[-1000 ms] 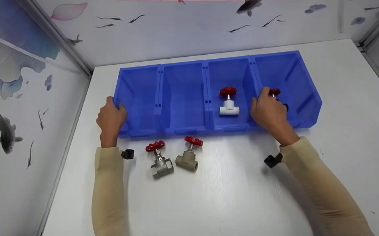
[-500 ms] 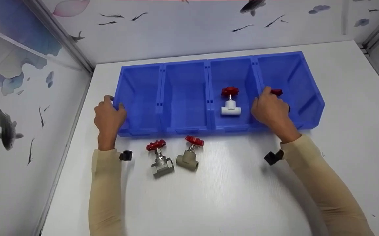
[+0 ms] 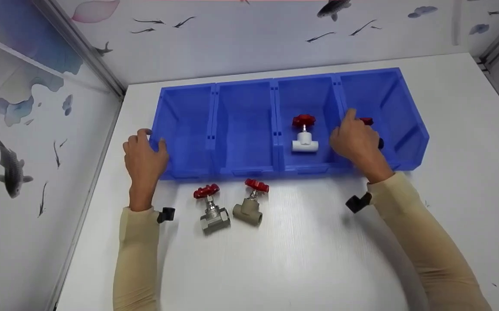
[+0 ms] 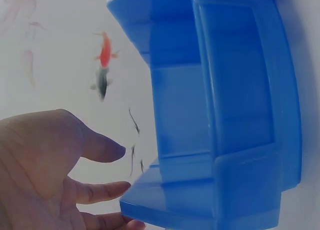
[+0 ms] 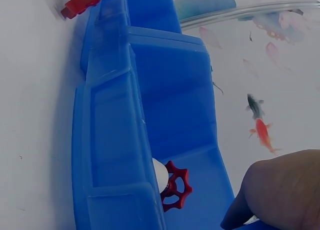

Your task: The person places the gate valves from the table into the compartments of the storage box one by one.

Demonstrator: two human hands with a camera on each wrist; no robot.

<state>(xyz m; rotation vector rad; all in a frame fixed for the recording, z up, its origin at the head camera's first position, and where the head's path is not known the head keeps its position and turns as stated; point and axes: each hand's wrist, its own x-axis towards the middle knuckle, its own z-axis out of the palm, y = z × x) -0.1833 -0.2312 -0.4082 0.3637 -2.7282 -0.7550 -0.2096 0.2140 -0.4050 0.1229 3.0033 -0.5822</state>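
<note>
A row of joined blue storage bins (image 3: 245, 172) sits across the table. My left hand (image 3: 146, 157) is at the outer left wall, thumb and fingers spread apart; in the left wrist view its fingertips (image 4: 112, 190) are by the bin's edge. The right hand (image 3: 355, 140) grips the divider between the two rightmost bins, thumb on one side and fingers on the other. A white valve with a red handwheel (image 3: 304, 146) stands in the third bin. Another valve (image 3: 366, 121) in the rightmost bin is mostly hidden behind the right hand.
A metal gate valve (image 3: 215, 219) and a beige plastic valve (image 3: 248, 210), both with red handwheels, lie on the white table (image 3: 301, 259) in front of the bins. Patterned wall panels (image 3: 241, 43) rise behind and on the left.
My left hand has loosened from the bin's left wall and its fingers have spread. The right hand stays at the divider, its index finger slightly higher. The bins and valves keep their arrangement.
</note>
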